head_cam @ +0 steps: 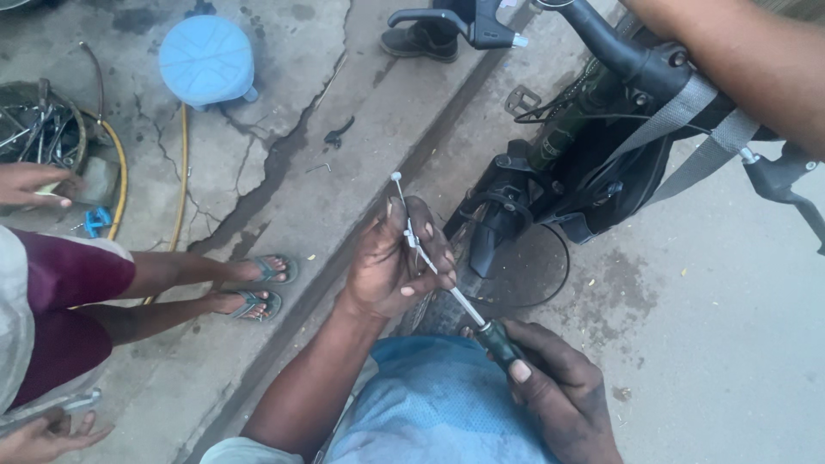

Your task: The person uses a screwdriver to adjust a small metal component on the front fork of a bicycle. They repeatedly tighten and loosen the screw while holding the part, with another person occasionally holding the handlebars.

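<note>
Head view: you work over cracked, stained concrete ground (284, 129) outdoors, a long crack running from twelve o'clock down toward seven, with smoother pavement spreading to your three o'clock.

Your left hand (400, 258), at the centre of the scene, is curled shut around a thin white cable (411, 228) whose small capped end pokes up toward twelve o'clock. Your right hand (559, 395), at five o'clock, is wrapped tight around the dark green handle of one screwdriver (477, 320); its metal shaft runs up toward eleven o'clock and meets the cable inside the left hand's fingers.

One bicycle (601, 129) fills the two o'clock corner, black handlebar and frame crossed by two grey straps (687, 129). Two brake levers show, one (464, 21) at twelve o'clock and one at three. Another person's forearm (748, 60) rests across the bar at one o'clock.

At nine o'clock stands a second person in maroon shorts (60, 309), two feet in flip-flops (258, 288) on the concrete; one of their hands (30, 185) shows at nine o'clock, another at seven. One dark shoe (421, 39) sits at twelve o'clock. One pale blue round stool (206, 60) stands at eleven o'clock, one yellow hose (180, 189) curves beside it, and a wheel with spokes (34, 129) lies at ten o'clock.
</note>
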